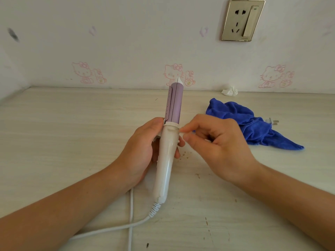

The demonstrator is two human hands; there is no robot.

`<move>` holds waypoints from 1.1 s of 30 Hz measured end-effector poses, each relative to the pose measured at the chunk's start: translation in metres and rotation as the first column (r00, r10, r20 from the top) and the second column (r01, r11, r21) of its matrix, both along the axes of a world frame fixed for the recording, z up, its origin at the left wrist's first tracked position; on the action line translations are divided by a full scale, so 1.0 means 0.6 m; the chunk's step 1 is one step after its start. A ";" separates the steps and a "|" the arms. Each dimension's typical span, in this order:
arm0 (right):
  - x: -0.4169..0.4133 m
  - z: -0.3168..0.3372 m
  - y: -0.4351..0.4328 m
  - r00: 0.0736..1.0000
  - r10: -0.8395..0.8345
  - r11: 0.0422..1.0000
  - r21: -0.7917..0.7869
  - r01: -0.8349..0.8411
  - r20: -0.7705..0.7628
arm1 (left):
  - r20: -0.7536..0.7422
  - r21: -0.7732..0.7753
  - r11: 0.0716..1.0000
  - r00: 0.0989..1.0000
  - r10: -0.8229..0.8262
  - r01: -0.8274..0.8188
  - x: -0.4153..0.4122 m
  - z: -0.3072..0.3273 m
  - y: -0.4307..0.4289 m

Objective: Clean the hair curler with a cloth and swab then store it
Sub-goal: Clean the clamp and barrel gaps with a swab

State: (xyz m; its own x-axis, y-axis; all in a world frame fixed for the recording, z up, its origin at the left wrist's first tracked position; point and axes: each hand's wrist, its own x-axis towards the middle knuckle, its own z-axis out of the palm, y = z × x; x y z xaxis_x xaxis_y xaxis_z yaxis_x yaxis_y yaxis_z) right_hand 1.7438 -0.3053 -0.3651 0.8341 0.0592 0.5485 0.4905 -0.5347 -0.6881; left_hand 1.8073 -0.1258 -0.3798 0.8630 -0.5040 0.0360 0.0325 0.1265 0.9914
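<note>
the left hand [143, 147] grips the hair curler [167, 156] round its white handle, fingers wrapped behind it with the tips showing on the right side, holding it nearly upright above the table [72, 133] with the purple barrel [174, 104] pointing up toward the wall

the right hand [217, 142] has its fingers curled, thumb and forefinger pinching a thin white swab [181, 131], mostly hidden, its end touching the curler just below the white collar

the white cord [131, 211] runs from the handle's base down across the table

a crumpled blue cloth [241, 120] lies on the table to the right, apart from both hands, with the plug [272, 121] poking out at its far side

a white tissue wad [229, 91] sits by the wall under 1 wall socket [242, 19]
</note>
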 end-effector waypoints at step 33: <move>-0.015 0.002 0.014 0.989 0.131 0.985 -0.106 -0.138 -0.070 | -0.080 -0.084 0.994 0.995 0.065 -0.072 0.009 -0.007 0.001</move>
